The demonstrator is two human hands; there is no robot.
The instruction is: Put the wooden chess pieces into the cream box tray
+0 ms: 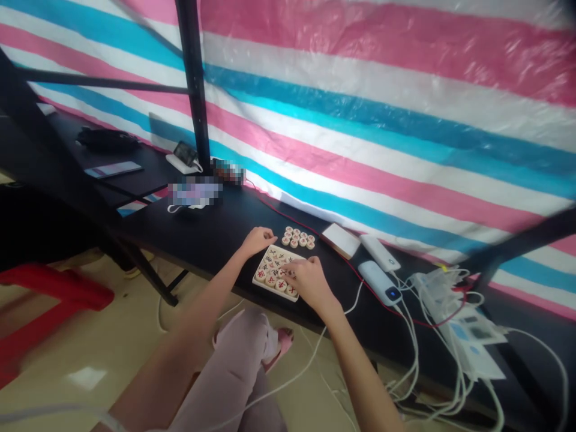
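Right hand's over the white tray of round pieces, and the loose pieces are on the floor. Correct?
Not the floor: the head view shows the loose pieces on the black table. The right hand is over the white tray of round pieces.

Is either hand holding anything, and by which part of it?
Can't tell: the right hand reaches over xiangqi pieces in the white tray, hiding any grip; the left hand, beside the tray, shows no clear hold.

Hung across the top with striped sheeting (pixel 382 114), furnished mid-frame with a black table (pixel 216 231), laid lower left with glossy flooring (pixel 130 321).
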